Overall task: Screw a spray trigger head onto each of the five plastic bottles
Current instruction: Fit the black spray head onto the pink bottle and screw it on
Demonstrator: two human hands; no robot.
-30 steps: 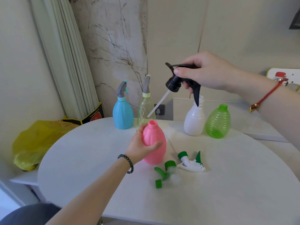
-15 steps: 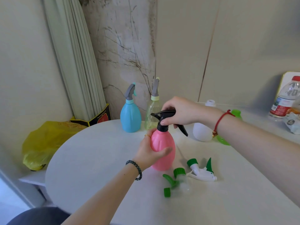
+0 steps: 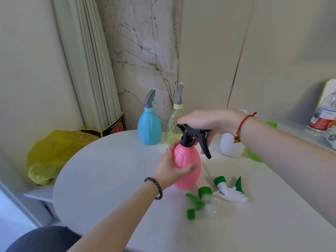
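Soft, even daylight; faint shadows on the round white tabletop (image 3: 112, 171). Wide-angle bending at the edges; slight overall softness, no glare.

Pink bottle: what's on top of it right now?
A black trigger head sits on the pink bottle neck, its lever hanging right. The right hand covers the head's top; the left hand grips the body. Thread engagement is hidden by the collar.

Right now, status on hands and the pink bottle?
Left hand steadies pink bottle. Right hand on black trigger head, seated on neck. Two green-and-white heads loose on table, clear.
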